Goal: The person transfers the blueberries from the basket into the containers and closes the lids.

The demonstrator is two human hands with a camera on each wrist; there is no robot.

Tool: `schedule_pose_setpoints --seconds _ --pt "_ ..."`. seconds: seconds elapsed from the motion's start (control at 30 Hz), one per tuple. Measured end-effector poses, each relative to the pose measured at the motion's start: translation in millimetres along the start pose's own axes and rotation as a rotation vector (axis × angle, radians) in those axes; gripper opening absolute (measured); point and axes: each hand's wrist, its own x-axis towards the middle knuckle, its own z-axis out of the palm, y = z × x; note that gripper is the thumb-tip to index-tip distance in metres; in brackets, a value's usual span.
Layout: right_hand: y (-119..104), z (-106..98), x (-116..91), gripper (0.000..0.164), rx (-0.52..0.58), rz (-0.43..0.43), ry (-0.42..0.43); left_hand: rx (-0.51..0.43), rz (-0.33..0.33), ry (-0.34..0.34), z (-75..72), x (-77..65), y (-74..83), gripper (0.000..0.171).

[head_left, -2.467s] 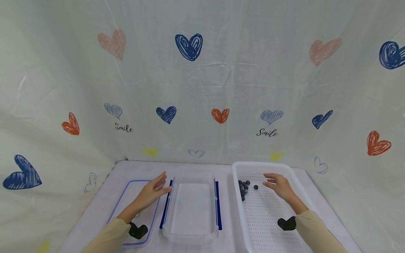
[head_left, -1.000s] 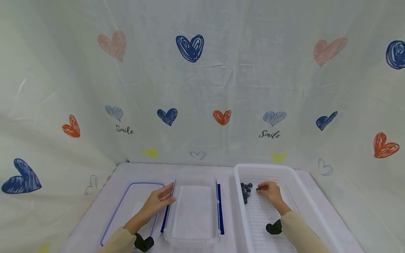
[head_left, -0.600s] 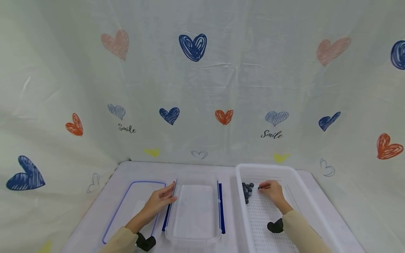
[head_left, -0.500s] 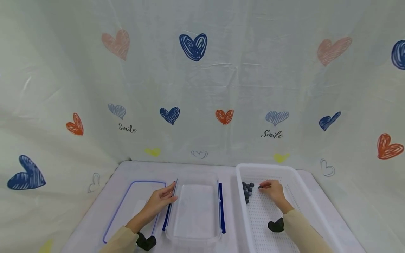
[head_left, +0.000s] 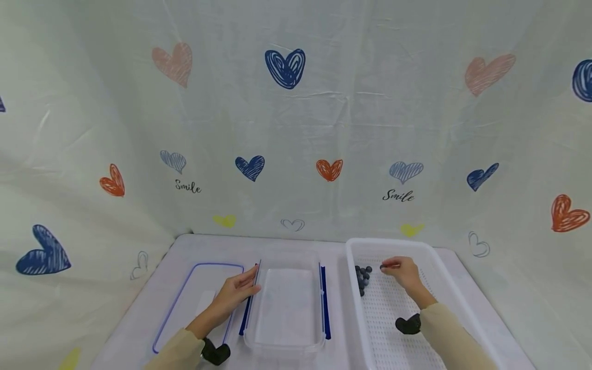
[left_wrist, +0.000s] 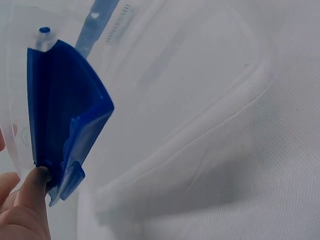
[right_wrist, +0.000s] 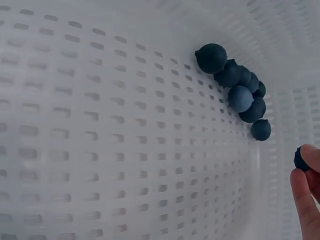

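Observation:
My right hand [head_left: 404, 272] pinches a blueberry [right_wrist: 300, 160] between thumb and fingertips, raised over the white perforated basket [head_left: 361, 329]. Several other blueberries [right_wrist: 241, 99] lie clustered along the basket's left wall. At the left side of a clear plastic container [head_left: 284, 336], my left hand [head_left: 231, 295] holds the edge. In the left wrist view a fingertip touches the blue latch flap [left_wrist: 65, 105], which hangs swung out from the wall. The container stands without its lid, and no fruit shows inside.
A clear lid with a blue seal [head_left: 171, 313] lies on the white-covered table [head_left: 134, 334], left of the container and partly under my left forearm. Another blue latch [head_left: 326, 303] hangs at the container's right side. A curtain with printed hearts [head_left: 296, 123] stands behind.
My right hand reached down to a lone blueberry, pinched it and has now lifted it slightly. My left hand moved right onto the container's edge and has stayed there.

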Motion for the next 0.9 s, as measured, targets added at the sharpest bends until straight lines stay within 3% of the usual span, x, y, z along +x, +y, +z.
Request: schedule_pose_setpoints --seconds 0.37,0.67,0.9 --pt "-22 -14 -1 0.022 0.03 -0.041 -0.008 -0.006 -0.004 0.002 0.7 1.5 -4.0 0.063" --pt "-42 -19 -2 0.023 0.082 -0.02 -0.027 0.007 -0.001 0.037 1.9 -0.4 -4.4 0.062" --pt "-59 -22 -3 0.026 0.104 -0.032 -0.046 0.005 0.033 0.01 2.1 -1.3 -4.1 0.063"
